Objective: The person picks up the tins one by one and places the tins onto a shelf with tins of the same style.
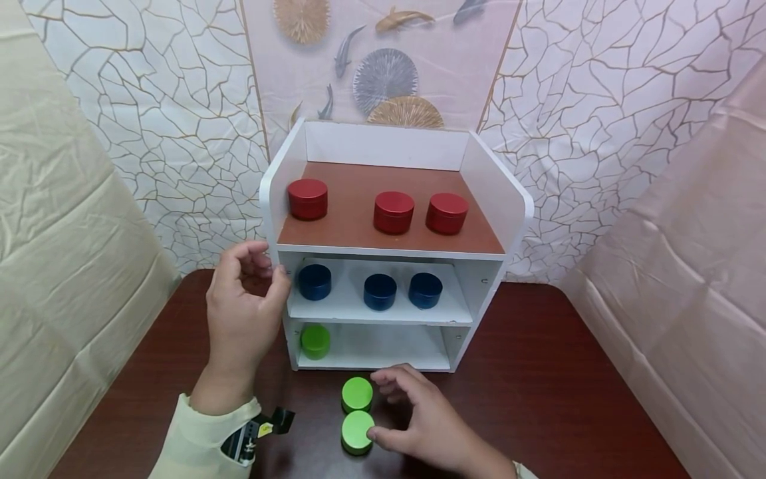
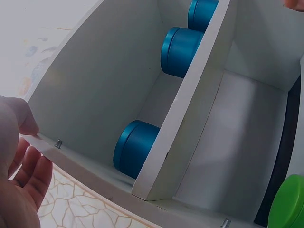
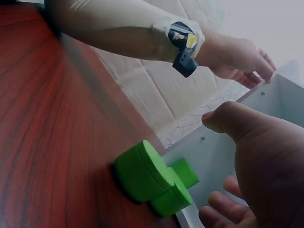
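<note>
My left hand point(image 1: 245, 322) holds the front edge of the left side panel of a small white shelf unit point(image 1: 383, 148), thumb on one side and fingers curled on the other. My right hand point(image 1: 431, 422) is beside two round green tins on the table, a farther tin point(image 1: 357, 394) and a nearer tin point(image 1: 357, 429). Its thumb and fingers are spread, with nothing gripped; whether the thumb tip touches the nearer tin I cannot tell. A third green tin point(image 1: 315, 341) stands at the left of the bottom shelf.
Three red tins point(image 1: 393, 213) stand on the brown top shelf, and three blue tins point(image 1: 380, 293) on the middle one. Below is a dark reddish table point(image 1: 538, 399). Beige cloth point(image 1: 676, 266) hangs at both sides, and a patterned backdrop point(image 1: 598, 86) covers the back.
</note>
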Available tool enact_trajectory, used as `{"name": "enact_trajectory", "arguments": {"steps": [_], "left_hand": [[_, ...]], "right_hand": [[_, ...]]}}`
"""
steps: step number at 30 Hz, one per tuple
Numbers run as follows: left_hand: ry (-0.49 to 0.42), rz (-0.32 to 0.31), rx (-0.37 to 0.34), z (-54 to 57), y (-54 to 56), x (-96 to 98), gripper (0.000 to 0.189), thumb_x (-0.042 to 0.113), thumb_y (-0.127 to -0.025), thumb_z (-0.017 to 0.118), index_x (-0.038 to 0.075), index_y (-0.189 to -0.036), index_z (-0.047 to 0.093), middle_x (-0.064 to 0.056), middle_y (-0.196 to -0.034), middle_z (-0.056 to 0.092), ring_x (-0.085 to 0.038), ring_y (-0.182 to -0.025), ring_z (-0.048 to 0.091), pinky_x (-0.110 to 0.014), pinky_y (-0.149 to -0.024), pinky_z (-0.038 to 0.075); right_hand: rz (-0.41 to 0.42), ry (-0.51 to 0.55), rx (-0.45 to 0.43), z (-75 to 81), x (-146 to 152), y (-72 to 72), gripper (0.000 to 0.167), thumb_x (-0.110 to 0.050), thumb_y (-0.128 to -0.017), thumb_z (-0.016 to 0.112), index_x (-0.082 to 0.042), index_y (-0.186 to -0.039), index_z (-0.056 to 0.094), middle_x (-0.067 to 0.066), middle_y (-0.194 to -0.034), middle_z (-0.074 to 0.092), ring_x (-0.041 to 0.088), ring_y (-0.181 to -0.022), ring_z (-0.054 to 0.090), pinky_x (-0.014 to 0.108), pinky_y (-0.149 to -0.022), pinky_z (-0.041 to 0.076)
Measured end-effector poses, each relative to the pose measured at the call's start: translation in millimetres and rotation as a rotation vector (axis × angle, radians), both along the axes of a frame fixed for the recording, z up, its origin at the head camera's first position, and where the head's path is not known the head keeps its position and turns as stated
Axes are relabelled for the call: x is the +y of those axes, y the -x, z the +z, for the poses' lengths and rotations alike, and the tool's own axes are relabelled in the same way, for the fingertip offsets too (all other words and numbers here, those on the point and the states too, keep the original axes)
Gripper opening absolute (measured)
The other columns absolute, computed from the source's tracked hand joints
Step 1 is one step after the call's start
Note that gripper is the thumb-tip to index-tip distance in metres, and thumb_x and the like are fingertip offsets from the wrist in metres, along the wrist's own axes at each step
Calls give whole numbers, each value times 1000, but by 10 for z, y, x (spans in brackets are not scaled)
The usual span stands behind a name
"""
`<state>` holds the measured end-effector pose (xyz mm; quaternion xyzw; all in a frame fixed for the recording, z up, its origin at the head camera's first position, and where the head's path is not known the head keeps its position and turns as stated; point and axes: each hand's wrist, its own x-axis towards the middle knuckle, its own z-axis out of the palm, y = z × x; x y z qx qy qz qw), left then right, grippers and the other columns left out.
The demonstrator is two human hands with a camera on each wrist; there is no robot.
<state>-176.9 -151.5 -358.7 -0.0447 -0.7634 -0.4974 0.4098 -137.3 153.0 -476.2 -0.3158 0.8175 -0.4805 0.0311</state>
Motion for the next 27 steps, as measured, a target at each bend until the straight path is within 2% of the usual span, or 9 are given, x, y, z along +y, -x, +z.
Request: {"name": "enact_trajectory", "arguments": {"steps": [4, 12, 18, 27], "left_hand": [[-2, 0, -7, 0, -2, 0, 41, 8, -102, 77, 6, -141, 64, -9, -113, 65, -10, -100, 61, -13, -84, 52], [-1, -2, 0, 3, -4, -2, 40, 8, -102, 76, 5, -140, 64, -10, -112, 65, -10, -99, 61, -12, -83, 52], [2, 0, -3, -2, -6, -5, 40, 7, -102, 76, 5, -140, 64, -10, -113, 65, -10, -100, 61, -12, -83, 52], [6, 0, 0, 2, -5, -5, 41, 7, -102, 76, 4, -140, 64, -11, -113, 65, -10, -100, 61, -12, -84, 52]], "right_hand": [[3, -19, -52, -30, -4, -5, 68, -34, -90, 97, -15, -147, 64, 6, -136, 70, 24, -118, 72, 34, -103, 64], [5, -43, -68, -73, -9, -3, 71, -36, -88, 98, -15, -147, 64, 4, -135, 70, 22, -119, 72, 33, -103, 63], [12, -68, -121, -119, -20, 15, 72, -41, -87, 99, -16, -145, 64, 4, -134, 68, 24, -120, 71, 32, -103, 62], [32, -80, -102, -184, -40, -1, 70, -41, -87, 99, -17, -143, 65, 2, -131, 68, 22, -117, 71, 32, -102, 63]]}}
